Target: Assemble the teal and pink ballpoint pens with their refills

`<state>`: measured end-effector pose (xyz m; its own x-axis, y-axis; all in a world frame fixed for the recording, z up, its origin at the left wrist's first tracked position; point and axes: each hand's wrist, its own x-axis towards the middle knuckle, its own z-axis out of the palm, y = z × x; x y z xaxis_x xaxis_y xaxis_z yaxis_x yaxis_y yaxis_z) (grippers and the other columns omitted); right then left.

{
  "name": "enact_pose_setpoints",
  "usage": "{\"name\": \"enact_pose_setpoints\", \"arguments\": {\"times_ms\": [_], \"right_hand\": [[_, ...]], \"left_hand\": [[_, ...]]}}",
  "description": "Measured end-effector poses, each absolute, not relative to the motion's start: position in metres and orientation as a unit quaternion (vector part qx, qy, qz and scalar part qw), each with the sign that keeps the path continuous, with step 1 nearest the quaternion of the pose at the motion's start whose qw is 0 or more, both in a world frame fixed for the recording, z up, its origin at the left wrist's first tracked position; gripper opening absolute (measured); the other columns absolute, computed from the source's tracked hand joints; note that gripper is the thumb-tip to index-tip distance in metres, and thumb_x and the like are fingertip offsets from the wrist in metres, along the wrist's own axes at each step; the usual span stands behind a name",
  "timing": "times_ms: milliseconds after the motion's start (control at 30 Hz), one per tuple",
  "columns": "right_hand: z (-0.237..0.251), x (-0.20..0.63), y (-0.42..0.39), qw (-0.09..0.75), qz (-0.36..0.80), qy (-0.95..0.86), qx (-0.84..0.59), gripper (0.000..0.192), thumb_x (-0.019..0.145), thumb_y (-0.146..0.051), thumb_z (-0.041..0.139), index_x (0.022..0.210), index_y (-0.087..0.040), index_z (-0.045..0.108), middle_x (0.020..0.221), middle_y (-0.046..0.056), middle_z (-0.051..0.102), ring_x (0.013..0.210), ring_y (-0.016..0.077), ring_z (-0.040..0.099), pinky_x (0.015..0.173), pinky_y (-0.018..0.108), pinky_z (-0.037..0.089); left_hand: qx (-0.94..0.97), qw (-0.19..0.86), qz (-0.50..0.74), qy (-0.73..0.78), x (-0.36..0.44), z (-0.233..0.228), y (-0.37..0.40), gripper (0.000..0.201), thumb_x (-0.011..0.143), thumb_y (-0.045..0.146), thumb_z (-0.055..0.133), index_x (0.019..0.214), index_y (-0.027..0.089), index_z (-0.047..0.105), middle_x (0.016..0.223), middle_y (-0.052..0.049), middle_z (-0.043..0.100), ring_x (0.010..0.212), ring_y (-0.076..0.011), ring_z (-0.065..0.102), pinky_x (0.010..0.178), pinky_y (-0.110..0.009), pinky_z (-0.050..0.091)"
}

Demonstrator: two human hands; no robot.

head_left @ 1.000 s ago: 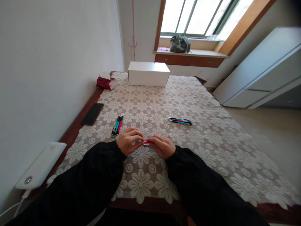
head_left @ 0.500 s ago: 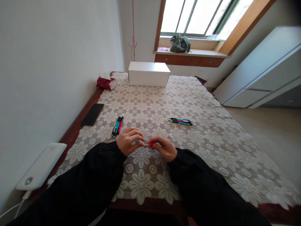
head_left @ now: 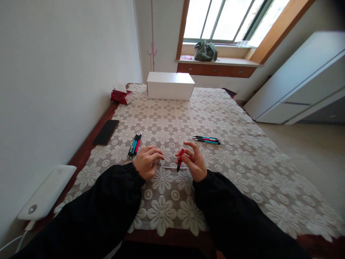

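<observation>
My right hand pinches a red pen barrel with a black end between thumb and fingers, tilted over the cloth. Just below it a thin, pale pen refill lies crosswise on the tablecloth, partly behind the barrel. My left hand rests on the cloth to the left of the refill. Its fingers are loosely bent and apart from the thumb, with nothing seen in them. Near its knuckles lies a group of blue and red pens. Farther right, beyond my right hand, is another group of pens.
A black phone and a white power bank with a cable lie along the left side. A red tissue pack and a white box stand at the far end of the floral tablecloth.
My hands have moved apart. The refill that was between them now lies on the cloth, and my right hand has lifted and turned the red barrel more upright.
</observation>
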<state>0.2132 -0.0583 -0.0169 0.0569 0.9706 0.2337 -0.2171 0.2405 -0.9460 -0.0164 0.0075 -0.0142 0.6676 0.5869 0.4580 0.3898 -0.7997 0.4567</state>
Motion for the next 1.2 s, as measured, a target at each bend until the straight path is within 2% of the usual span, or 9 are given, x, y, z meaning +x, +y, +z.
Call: {"name": "enact_pose_setpoints", "arguments": {"times_ms": [133,267,500,633,733,867,1000,1100,1200], "right_hand": [[-0.0148,0.2127,-0.0612,0.628,0.434,-0.507,-0.401,0.039,0.093,-0.039,0.069,0.127,-0.028,0.052,0.092,0.002,0.072,0.072,0.0176,0.072,0.068,0.037,0.061],[-0.0156,0.2121,-0.065,0.61,0.404,-0.546,-0.408,0.028,0.095,-0.037,0.068,0.12,-0.027,0.059,0.095,0.003,0.074,0.075,0.0177,0.072,0.069,0.037,0.061],[-0.0181,0.2142,-0.0679,0.578,0.381,-0.593,-0.411,0.024,0.098,-0.031,0.063,0.121,-0.027,0.061,0.1,0.004,0.076,0.073,0.0162,0.07,0.066,0.034,0.059],[-0.0173,0.2137,-0.0684,0.573,0.367,-0.605,-0.413,0.027,0.098,-0.03,0.062,0.125,-0.028,0.06,0.097,0.004,0.075,0.071,0.0153,0.068,0.065,0.033,0.057],[-0.017,0.2129,-0.0682,0.583,0.361,-0.595,-0.419,0.037,0.099,-0.03,0.061,0.135,-0.03,0.053,0.097,0.003,0.074,0.072,0.0158,0.067,0.066,0.034,0.057],[-0.0164,0.2129,-0.0679,0.57,0.344,-0.608,-0.432,0.029,0.099,-0.032,0.059,0.128,-0.029,0.058,0.098,0.004,0.074,0.074,0.0169,0.068,0.069,0.035,0.057],[-0.0137,0.2127,-0.068,0.571,0.31,-0.619,-0.441,0.035,0.098,-0.028,0.059,0.132,-0.028,0.055,0.095,0.003,0.075,0.074,0.0169,0.067,0.072,0.036,0.055],[-0.0112,0.2124,-0.0673,0.557,0.244,-0.639,-0.47,0.02,0.097,-0.025,0.058,0.116,-0.025,0.064,0.091,0.003,0.076,0.08,0.0184,0.068,0.076,0.037,0.052],[-0.0101,0.2122,-0.066,0.548,0.202,-0.642,-0.498,0.021,0.096,-0.023,0.057,0.115,-0.024,0.063,0.09,0.003,0.077,0.084,0.0197,0.069,0.078,0.037,0.051]], "left_hand": [[0.901,0.172,0.286,0.278,-0.0165,-0.0109,0.0059,0.044,0.062,0.005,0.055,0.1,0.023,0.067,0.114,-0.005,0.072,0.121,-0.029,0.058,0.107,-0.05,0.047],[0.904,0.165,0.275,0.284,-0.0171,-0.0085,0.0058,0.043,0.06,0.007,0.057,0.1,0.023,0.065,0.117,-0.006,0.07,0.122,-0.0311,0.057,0.107,-0.052,0.046],[0.91,0.15,0.252,0.292,-0.0171,-0.0088,0.005,0.031,0.066,0.014,0.065,0.096,0.023,0.064,0.122,-0.007,0.069,0.124,-0.0325,0.055,0.107,-0.053,0.044],[0.911,0.154,0.239,0.299,-0.0159,-0.0066,0.0041,0.029,0.069,0.018,0.067,0.098,0.023,0.063,0.125,-0.007,0.067,0.128,-0.0321,0.053,0.11,-0.053,0.043],[0.911,0.16,0.229,0.302,-0.016,-0.0055,0.0038,0.031,0.071,0.019,0.067,0.102,0.024,0.064,0.129,-0.007,0.066,0.131,-0.0321,0.052,0.112,-0.053,0.043],[0.915,0.159,0.235,0.289,-0.016,-0.0064,0.0032,0.035,0.071,0.02,0.067,0.106,0.025,0.065,0.13,-0.007,0.065,0.132,-0.032,0.051,0.113,-0.053,0.042],[0.917,0.152,0.248,0.273,-0.0156,-0.0064,0.0032,0.039,0.076,0.026,0.07,0.114,0.025,0.064,0.131,-0.007,0.066,0.132,-0.0333,0.051,0.114,-0.055,0.04],[0.9,0.157,0.277,0.298,-0.0162,-0.0059,0.0052,0.039,0.079,0.015,0.061,0.117,0.023,0.063,0.125,-0.008,0.068,0.127,-0.0301,0.056,0.111,-0.052,0.044],[0.888,0.158,0.297,0.313,-0.017,-0.0068,0.0077,0.037,0.076,0.006,0.055,0.108,0.022,0.064,0.119,-0.007,0.07,0.12,-0.0272,0.06,0.107,-0.048,0.048]]}}
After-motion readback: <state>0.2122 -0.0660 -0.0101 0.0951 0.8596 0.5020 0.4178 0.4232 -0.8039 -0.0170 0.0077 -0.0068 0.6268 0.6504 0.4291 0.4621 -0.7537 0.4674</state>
